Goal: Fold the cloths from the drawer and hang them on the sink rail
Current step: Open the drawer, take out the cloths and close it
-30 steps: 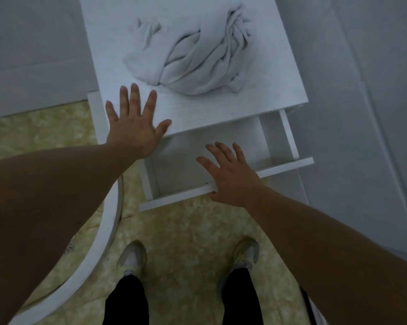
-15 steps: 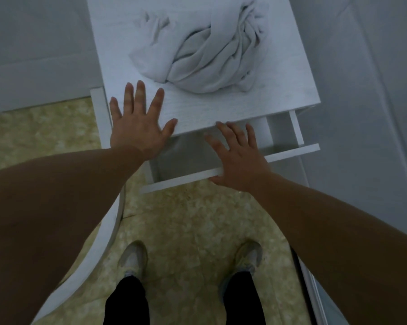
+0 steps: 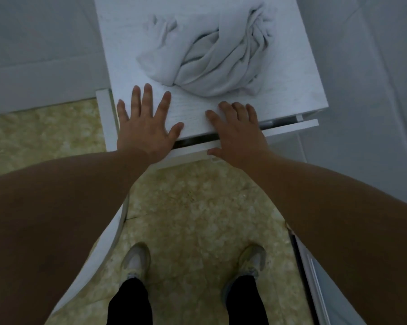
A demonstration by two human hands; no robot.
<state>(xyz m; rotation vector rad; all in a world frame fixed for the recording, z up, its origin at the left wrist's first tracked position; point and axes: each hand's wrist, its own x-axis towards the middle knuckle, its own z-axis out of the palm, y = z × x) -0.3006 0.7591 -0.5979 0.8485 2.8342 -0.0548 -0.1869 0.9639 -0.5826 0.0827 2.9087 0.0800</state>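
Observation:
A crumpled pale grey cloth [image 3: 212, 55] lies in a heap on top of a small white cabinet [image 3: 127, 43]. Its drawer [image 3: 289, 126] is almost shut, with only a thin dark gap showing under the top. My left hand [image 3: 146, 127] rests flat on the cabinet's front left corner, fingers spread, holding nothing. My right hand [image 3: 237, 134] lies over the drawer front, palm against it and fingers reaching onto the cabinet top, just short of the cloth. No sink rail is in view.
Pale walls stand on both sides of the cabinet. A curved white rim [image 3: 108, 233] runs along the lower left. A white panel edge [image 3: 308, 266] borders the lower right. My two shoes [image 3: 137, 261] stand on a yellowish mottled floor.
The drawer went from wide open to nearly shut, moving in under my right hand. My left hand stayed flat on the cabinet corner. The cloth has not moved.

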